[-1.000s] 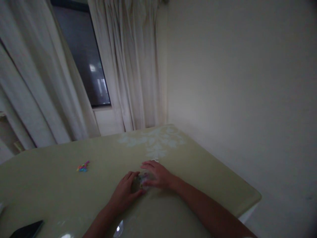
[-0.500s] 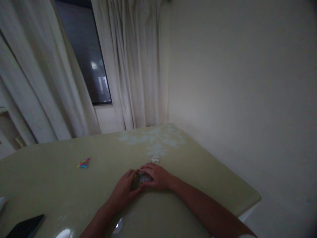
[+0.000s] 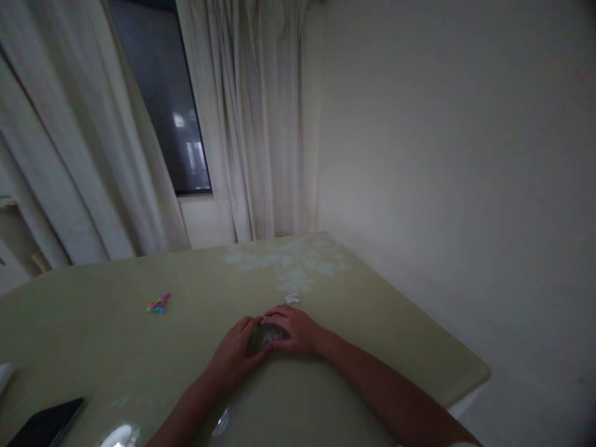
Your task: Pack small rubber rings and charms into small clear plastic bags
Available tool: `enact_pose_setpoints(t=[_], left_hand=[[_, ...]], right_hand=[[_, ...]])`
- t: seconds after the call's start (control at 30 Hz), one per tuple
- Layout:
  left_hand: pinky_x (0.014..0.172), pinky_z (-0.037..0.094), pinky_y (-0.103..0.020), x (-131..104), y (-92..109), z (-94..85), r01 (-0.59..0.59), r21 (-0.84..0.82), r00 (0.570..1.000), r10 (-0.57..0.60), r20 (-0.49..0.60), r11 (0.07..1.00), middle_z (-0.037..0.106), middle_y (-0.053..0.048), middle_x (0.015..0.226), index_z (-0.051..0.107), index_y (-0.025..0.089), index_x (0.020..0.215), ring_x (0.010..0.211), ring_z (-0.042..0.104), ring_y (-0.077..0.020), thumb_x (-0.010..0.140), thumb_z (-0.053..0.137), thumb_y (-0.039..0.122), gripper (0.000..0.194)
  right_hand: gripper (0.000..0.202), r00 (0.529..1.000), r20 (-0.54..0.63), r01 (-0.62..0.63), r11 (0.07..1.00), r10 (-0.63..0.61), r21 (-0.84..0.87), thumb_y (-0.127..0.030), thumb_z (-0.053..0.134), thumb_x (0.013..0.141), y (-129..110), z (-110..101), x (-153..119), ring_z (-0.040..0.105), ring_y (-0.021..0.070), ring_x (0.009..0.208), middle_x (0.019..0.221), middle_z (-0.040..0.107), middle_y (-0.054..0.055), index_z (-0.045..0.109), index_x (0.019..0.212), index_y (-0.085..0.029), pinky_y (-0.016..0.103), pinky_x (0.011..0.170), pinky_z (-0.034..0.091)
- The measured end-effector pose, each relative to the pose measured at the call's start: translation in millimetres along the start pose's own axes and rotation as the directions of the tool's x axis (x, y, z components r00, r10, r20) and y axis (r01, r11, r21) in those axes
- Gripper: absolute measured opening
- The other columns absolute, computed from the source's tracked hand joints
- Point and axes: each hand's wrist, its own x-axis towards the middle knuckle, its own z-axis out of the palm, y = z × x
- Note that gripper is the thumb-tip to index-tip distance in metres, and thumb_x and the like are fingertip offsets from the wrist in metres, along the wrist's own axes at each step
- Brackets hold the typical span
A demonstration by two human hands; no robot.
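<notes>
On the pale green table (image 3: 195,335), my left hand (image 3: 236,349) and my right hand (image 3: 294,330) curve toward each other, fingertips meeting. Between them lies a small heap of clear, shiny pieces (image 3: 272,334), too small to make out exactly. Both hands have their fingers bent around this heap. Just beyond my right hand sits a little group of white pieces (image 3: 292,299). Farther left is a cluster of small colourful pieces (image 3: 159,303), pink, orange, green and blue.
A dark flat device (image 3: 46,423) lies at the lower left, with a white object (image 3: 4,375) behind it. Clear plastic (image 3: 221,422) is near my left forearm, and a shiny item (image 3: 120,436) sits left of it. Curtains and a wall stand behind.
The view has shifted very slightly. Both hands remain around the clear pieces in almost the same pose.
</notes>
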Motion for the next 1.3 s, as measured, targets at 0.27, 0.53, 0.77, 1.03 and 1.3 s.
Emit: enact_pose_setpoints(t=[0.27, 0.53, 0.77, 1.03, 1.3], left_hand=[[0.107, 0.051, -0.044, 0, -9, 7.1, -0.002, -0.005, 0.998, 0.002, -0.069, 1.0, 0.063, -0.013, 0.139, 0.052, 0.024, 0.145, 0.126, 0.062, -0.0306, 0.088, 0.072, 0.046, 0.064], [0.082, 0.06, -0.034, 2, -10, 9.8, 0.017, -0.021, 0.99, -0.02, -0.138, 1.0, 0.057, -0.009, 0.14, 0.049, 0.03, 0.147, 0.086, 0.068, -0.0182, 0.089, 0.071, 0.042, 0.063], [0.077, 0.062, -0.033, 2, -13, 12.6, -0.026, -0.016, 0.984, 0.023, -0.176, 1.0, 0.054, -0.008, 0.142, 0.047, 0.032, 0.148, 0.084, 0.069, -0.0176, 0.089, 0.07, 0.043, 0.064], [0.077, 0.063, -0.036, 1, -6, 9.6, -0.024, 0.049, 0.977, 0.034, -0.211, 0.999, 0.055, -0.009, 0.138, 0.049, 0.031, 0.144, 0.086, 0.071, -0.02, 0.09, 0.068, 0.047, 0.059], [0.078, 0.063, -0.035, 0, 3, 9.1, -0.004, 0.07, 0.974, 0.02, -0.226, 0.998, 0.051, -0.01, 0.143, 0.036, 0.032, 0.153, 0.092, 0.072, -0.0211, 0.092, 0.063, 0.033, 0.066]], right_hand=[[0.065, 1.0, -0.01, -0.008, 1.0, 0.008, -0.017, -0.058, 0.071, 0.091, 2, 0, -1, 0.053, 0.0279, 0.135, 0.15, 0.056, 0.013, 0.059, 0.146, -0.025, 0.043, 0.116, 0.038], [0.063, 0.999, -0.041, 0.029, 0.994, -0.034, -0.104, -0.056, 0.067, 0.095, -1, 0, -1, 0.046, 0.0289, 0.142, 0.157, 0.048, 0.014, 0.056, 0.148, -0.023, 0.045, 0.12, 0.034], [0.064, 0.996, -0.048, 0.062, 0.986, -0.07, -0.154, -0.046, 0.069, 0.095, -1, 2, -1, 0.044, 0.0295, 0.144, 0.159, 0.045, 0.013, 0.051, 0.152, -0.024, 0.046, 0.121, 0.032], [0.062, 0.996, -0.046, 0.07, 0.98, -0.08, -0.186, -0.05, 0.065, 0.097, 0, 2, 0, 0.041, 0.0296, 0.145, 0.162, 0.042, 0.014, 0.051, 0.151, -0.022, 0.046, 0.122, 0.032], [0.061, 0.995, -0.063, 0.062, 0.984, -0.073, -0.165, -0.047, 0.064, 0.099, -1, 2, 0, 0.038, 0.0276, 0.149, 0.163, 0.04, 0.013, 0.049, 0.152, -0.022, 0.044, 0.124, 0.03]])
